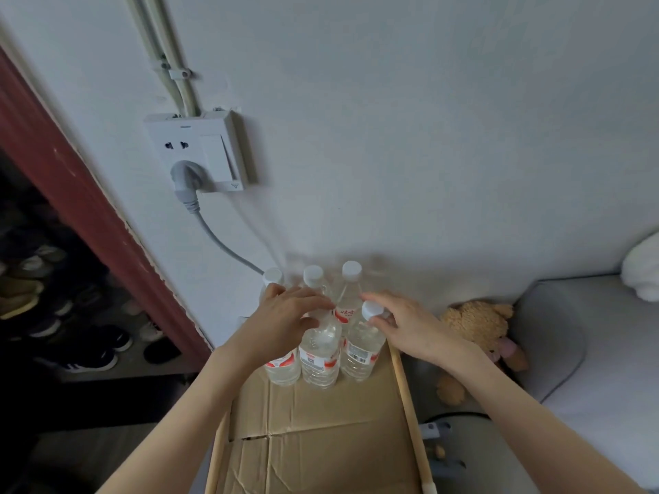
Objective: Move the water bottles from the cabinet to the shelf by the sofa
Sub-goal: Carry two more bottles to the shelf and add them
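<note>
Several clear water bottles with white caps and red-and-white labels stand upright in two rows at the far end of a shelf (406, 393) lined with brown cardboard. My left hand (285, 315) rests on top of the front middle bottle (319, 354), its fingers curled over the cap. My right hand (403, 326) pinches the neck of the front right bottle (362, 351) just under its white cap. The back row (313, 276) shows three caps against the white wall.
A wall socket (199, 151) with a grey plug and cable hangs above the bottles. A grey sofa (588, 351) with a brown teddy bear (474, 326) lies to the right. A dark shoe rack (53, 297) behind a red door frame stands at left.
</note>
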Tool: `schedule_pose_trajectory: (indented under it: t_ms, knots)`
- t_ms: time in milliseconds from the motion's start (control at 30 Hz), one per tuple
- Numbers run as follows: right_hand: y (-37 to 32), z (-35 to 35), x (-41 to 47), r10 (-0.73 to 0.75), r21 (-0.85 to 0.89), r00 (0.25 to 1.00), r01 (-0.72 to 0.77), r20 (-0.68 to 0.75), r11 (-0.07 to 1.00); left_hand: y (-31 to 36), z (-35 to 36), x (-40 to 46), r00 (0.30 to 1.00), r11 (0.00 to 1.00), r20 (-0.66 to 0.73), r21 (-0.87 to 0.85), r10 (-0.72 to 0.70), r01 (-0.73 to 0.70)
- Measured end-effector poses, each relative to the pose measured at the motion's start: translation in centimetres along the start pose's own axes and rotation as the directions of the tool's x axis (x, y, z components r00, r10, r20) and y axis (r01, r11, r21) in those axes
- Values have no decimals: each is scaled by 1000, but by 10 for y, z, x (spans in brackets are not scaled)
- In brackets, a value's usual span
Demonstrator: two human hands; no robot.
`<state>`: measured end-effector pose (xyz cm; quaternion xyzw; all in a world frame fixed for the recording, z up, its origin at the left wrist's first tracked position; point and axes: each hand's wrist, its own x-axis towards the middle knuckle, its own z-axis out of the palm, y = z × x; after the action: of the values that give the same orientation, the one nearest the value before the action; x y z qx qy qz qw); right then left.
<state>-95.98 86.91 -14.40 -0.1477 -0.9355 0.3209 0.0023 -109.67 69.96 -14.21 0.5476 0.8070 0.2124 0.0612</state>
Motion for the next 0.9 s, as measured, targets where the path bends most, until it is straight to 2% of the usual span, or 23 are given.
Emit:
schedule_pose_trajectory:
  t_ms: [233,333,433,567,767,900]
  knots:
    - [-4,-3,7,22,-59,993,-29,-113,998,2,5,3,997,997,-36,40,-67,68]
    - [-5,-3,7,14,-31,999,-15,-28,999,2,1,3,999,997,-4,66,-49,49]
    - [-3,-3,4,12,-27,999,-11,36,1000,1,-1,1,998,1000,60,11,7,-7]
    - [-3,-4,4,20,-26,1000,-21,-18,999,3,1,3,999,1000,36,-8,6,-6]
    - [-1,-1,5,13,-48,995,-17,-94,999,4,2,7,996,994,-5,74,-84,84]
    - [2,6,5,44,-56,994,-49,-100,997,4,-3,6,993,997,113,62,-41,35]
